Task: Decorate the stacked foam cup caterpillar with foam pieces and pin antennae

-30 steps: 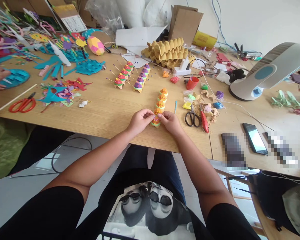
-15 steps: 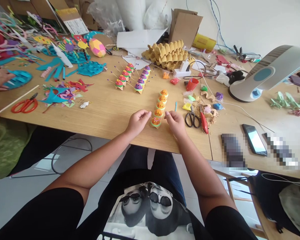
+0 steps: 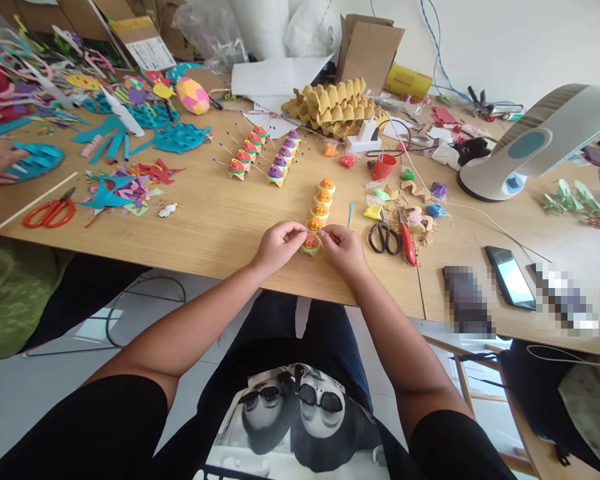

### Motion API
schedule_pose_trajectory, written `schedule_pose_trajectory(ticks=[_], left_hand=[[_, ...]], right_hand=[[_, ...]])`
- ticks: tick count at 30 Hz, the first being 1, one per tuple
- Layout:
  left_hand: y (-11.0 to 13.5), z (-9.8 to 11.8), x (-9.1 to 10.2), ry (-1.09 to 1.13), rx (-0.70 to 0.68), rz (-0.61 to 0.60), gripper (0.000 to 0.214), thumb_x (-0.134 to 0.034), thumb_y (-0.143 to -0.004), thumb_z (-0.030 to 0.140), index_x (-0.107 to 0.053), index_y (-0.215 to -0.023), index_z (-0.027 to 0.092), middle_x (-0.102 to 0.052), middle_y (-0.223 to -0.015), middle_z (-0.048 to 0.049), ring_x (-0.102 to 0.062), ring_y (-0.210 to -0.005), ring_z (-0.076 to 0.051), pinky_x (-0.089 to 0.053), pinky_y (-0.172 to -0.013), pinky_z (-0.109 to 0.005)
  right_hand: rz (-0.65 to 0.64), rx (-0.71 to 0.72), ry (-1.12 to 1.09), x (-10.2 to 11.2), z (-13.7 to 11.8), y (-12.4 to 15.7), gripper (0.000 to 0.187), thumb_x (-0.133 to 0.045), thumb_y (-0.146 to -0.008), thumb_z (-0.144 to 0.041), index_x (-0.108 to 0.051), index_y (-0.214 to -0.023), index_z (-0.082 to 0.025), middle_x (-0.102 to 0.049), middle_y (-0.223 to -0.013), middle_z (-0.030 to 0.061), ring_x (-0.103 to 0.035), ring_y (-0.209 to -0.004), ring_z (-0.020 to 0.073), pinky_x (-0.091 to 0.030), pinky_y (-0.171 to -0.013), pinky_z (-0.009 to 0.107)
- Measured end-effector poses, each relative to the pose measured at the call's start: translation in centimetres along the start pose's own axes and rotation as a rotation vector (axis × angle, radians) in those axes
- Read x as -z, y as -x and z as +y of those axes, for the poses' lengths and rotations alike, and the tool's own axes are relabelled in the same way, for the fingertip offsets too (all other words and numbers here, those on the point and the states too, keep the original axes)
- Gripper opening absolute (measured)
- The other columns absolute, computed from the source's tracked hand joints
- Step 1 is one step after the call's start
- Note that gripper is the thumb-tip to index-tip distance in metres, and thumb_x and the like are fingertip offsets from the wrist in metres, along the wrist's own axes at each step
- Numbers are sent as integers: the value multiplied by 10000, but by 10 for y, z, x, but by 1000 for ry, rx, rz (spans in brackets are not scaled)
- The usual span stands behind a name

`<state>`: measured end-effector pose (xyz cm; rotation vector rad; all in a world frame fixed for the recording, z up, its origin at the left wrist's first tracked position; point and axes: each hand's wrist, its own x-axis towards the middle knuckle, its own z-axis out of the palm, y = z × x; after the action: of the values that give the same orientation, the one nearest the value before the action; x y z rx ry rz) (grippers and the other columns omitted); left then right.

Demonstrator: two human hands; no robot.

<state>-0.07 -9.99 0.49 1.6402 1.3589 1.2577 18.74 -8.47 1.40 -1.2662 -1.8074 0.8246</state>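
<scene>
An egg-carton caterpillar [image 3: 319, 211], painted green at its lower edges and capped with orange clay, lies lengthwise in front of me. My left hand [image 3: 284, 245] and my right hand [image 3: 344, 249] meet over its nearest bump from either side. Thumb and forefinger are pinched together on both hands, the tips almost touching at the orange clay. Whatever is between the fingertips is too small to make out. Part of the nearest bump is hidden by the fingers. Just right of the caterpillar lies a small blue clay tool [image 3: 351, 215].
Black scissors [image 3: 385, 237], a red utility knife [image 3: 409, 243] and bagged clay [image 3: 373, 211] lie to the right. Red and purple egg-carton caterpillars [image 3: 276, 175] with pins stand farther back. A co-worker's hand [image 3: 0, 160] is at far left, near orange scissors [image 3: 50, 211]. A white fan [image 3: 525, 153] stands right.
Both my hands have moved inward, from beside the caterpillar to its nearest bump, and their fingertips now come together there. The caterpillar stays in place.
</scene>
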Motion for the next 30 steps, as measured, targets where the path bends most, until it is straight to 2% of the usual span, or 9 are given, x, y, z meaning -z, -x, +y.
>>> schedule_pose_trajectory(ticks=[7,17,25,30], left_hand=[[-1,0,-3,40,35,11,212,-691,-807,374,-734,-891,185,-718,-896,-44,-627,-793,-163,-503,-737,-276],[-4,0,-5,160,129,8,256,-756,-747,411,-746,-827,169,-726,-800,-38,-620,-733,-158,-498,-687,-275],[-8,-7,-9,300,228,18,300,-807,-698,427,-766,-829,160,-742,-793,-45,-654,-743,-167,-497,-665,-257],[-9,-7,-9,325,232,-10,296,-815,-691,413,-777,-833,156,-759,-815,-56,-674,-756,-174,-513,-693,-263]], right_hand=[[-3,-16,-20,-1,-2,-1,280,-610,-875,-427,-743,-896,-182,-463,-589,-31,-398,-557,117,-292,-552,276],[-36,-6,-20,-3,0,-3,277,-598,-880,-426,-730,-896,-183,-453,-591,-37,-386,-548,112,-282,-549,272],[-33,-2,8,-3,1,-2,300,-581,-893,-435,-738,-902,-178,-470,-594,-33,-398,-554,109,-290,-554,264],[-23,1,31,-3,0,-1,299,-579,-898,-427,-744,-912,-178,-467,-592,-35,-397,-551,105,-291,-545,257]])
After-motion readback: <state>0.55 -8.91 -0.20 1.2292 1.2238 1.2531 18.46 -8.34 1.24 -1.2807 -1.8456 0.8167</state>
